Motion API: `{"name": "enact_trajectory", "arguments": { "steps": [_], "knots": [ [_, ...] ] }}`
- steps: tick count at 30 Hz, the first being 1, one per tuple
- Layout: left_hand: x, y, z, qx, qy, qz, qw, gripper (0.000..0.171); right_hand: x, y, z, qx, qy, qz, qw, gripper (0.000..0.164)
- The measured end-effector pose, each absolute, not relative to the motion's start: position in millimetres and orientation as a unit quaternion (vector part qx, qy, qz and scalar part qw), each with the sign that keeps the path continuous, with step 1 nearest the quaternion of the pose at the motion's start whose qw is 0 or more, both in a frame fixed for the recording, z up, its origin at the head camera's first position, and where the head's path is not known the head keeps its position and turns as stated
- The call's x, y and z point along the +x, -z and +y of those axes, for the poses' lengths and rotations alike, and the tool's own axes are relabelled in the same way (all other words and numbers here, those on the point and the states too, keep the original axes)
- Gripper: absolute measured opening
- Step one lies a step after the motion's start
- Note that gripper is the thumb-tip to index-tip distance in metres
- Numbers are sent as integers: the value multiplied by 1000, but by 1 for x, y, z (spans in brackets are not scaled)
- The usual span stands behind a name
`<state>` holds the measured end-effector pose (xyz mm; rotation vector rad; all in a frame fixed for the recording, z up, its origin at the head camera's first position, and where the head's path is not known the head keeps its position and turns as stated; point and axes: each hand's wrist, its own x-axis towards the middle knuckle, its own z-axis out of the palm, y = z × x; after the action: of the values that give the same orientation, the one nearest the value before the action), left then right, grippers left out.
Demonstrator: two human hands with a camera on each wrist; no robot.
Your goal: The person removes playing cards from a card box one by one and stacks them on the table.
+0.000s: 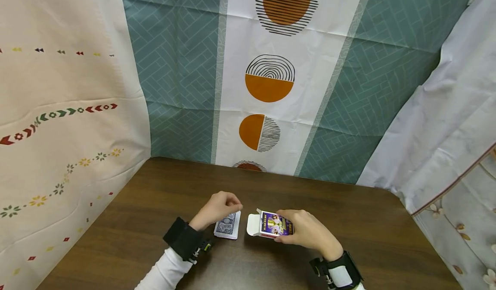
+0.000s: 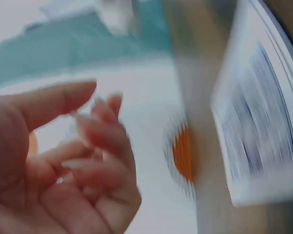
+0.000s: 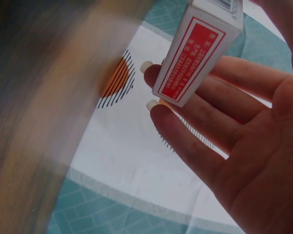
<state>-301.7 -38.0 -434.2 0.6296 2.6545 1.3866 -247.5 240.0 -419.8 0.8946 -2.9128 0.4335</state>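
Observation:
My left hand (image 1: 218,207) hovers at the far edge of a stack of playing cards (image 1: 227,225), its fingers loosely curled. Nothing shows between thumb and fingers in the left wrist view, where the blurred cards (image 2: 259,131) appear at the right. The stack lies on the table, blue patterned back up. To the right of it, my right hand (image 1: 308,233) grips a card box (image 1: 274,224) with a purple and gold face, thumb on the near side and fingers on the far side. The box's white flap (image 1: 253,224) is open toward the cards. A red printed panel (image 3: 191,58) shows on its side.
The dark brown wooden table (image 1: 128,221) runs back to a hanging teal and white cloth (image 1: 182,122) with orange circles. A cream patterned cloth (image 1: 69,169) hangs along the left, a white floral one (image 1: 438,160) along the right.

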Motion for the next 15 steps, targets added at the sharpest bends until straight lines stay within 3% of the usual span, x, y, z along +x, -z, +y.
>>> {"name": "enact_trajectory", "arguments": {
  "steps": [4, 15],
  "knots": [
    [-284, 425, -18, 271, -471, 832, 110, 15, -247, 418, 238, 295, -149, -943, 30, 60],
    [-273, 431, -4, 241, -509, 811, 156, 26, -242, 412, 234, 307, -143, -939, 52, 60]
  ]
}}
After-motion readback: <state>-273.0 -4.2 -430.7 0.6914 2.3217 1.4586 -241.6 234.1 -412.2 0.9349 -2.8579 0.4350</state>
